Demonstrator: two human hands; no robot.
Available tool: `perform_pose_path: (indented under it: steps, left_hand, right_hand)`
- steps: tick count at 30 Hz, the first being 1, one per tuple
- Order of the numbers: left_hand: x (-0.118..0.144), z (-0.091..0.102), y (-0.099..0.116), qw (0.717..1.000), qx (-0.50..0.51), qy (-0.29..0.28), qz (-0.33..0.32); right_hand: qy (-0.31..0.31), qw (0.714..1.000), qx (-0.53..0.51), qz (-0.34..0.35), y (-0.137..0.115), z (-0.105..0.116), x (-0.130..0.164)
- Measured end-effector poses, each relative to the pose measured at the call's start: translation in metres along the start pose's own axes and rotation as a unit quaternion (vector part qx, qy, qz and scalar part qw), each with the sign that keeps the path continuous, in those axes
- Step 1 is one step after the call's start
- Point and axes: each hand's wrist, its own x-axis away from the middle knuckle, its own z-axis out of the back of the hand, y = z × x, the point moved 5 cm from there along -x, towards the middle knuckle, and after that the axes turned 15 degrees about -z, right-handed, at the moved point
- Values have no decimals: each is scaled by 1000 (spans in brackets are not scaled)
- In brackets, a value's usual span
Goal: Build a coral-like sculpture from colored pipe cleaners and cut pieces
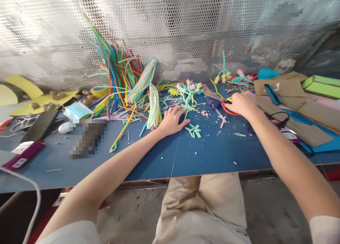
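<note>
Single head-worn view, looking forward and steeply down from above the seated person's lap, close over the blue table [212, 159], facing the perforated metal screen [170, 28] at the back; no second view to overlap.

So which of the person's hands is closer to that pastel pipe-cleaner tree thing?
Left. The left hand lies at the foot of the pipe-cleaner tree, about touching its stem; the right hand is off to its right, on the orange-handled scissors.

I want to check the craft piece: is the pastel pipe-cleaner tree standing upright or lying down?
Lying down. The tree rests flat on the blue table, its stem pointing toward the left hand.
</note>
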Motion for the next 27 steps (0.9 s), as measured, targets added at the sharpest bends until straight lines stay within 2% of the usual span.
perform_pose_path:
  steps: [3,6,8,10,13,16,18,21,24,27]
  left_hand:
    - [0,0,0,1000,-4,-11,-1]
    - [-2,-3,-1,999,3,-38,1]
    - [-3,-6,-1,998,11,-54,-2]
    - [-4,-8,1,998,13,-60,-5]
    - [-4,-9,2,998,6,-63,3]
    - [-3,-8,1,998,7,-59,24]
    - [-2,-7,1,998,14,-49,27]
    - [-1,-5,2,999,20,-46,16]
    - [-1,-6,3,998,17,-56,12]
    - [-1,-7,2,998,10,-61,12]
  right_hand:
    - [33,988,-118,92,-22,16,18]
    - [-5,934,-260,245,-49,22,41]
    - [-36,894,-302,330,-64,19,57]
    - [-55,867,-315,381,-77,14,72]
    - [-70,846,-293,441,-91,11,91]
    - [-62,825,-255,501,-93,23,106]
    - [-23,818,-255,515,-86,41,111]
    - [93,826,-275,482,-67,76,116]
    - [192,833,-214,473,-54,106,132]
    - [241,811,-185,500,-47,133,160]
